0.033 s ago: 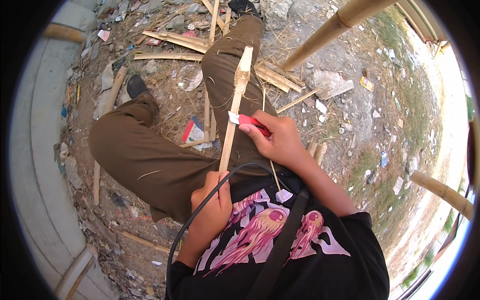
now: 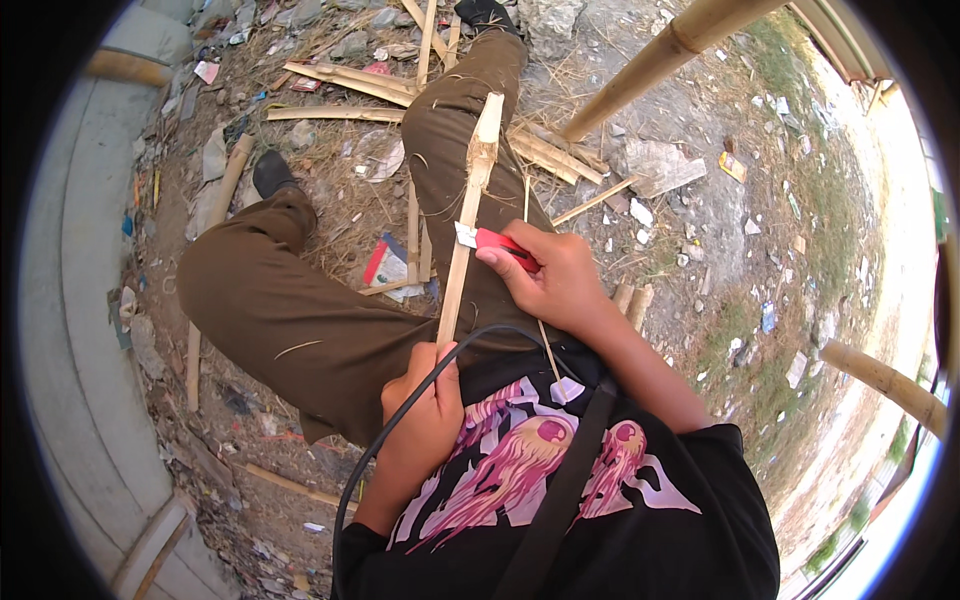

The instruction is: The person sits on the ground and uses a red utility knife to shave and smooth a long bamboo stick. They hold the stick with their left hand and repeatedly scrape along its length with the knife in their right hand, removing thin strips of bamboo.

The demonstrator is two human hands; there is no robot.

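Observation:
My left hand is closed round the lower end of a split bamboo strip, which slants up and away over my outstretched leg. A frayed, knotty node shows near the strip's far end. In my right hand is a red utility knife, its short blade laid across the strip a little below the node. A thin bamboo sliver lies on my lap, passing behind the right hand. A black cable loops in front of my left wrist.
Split bamboo pieces lie on the littered ground around my feet. A thick bamboo pole rises at the upper right, another pole at the right. Along the left runs a grey wall. More bamboo slats lie beside my leg.

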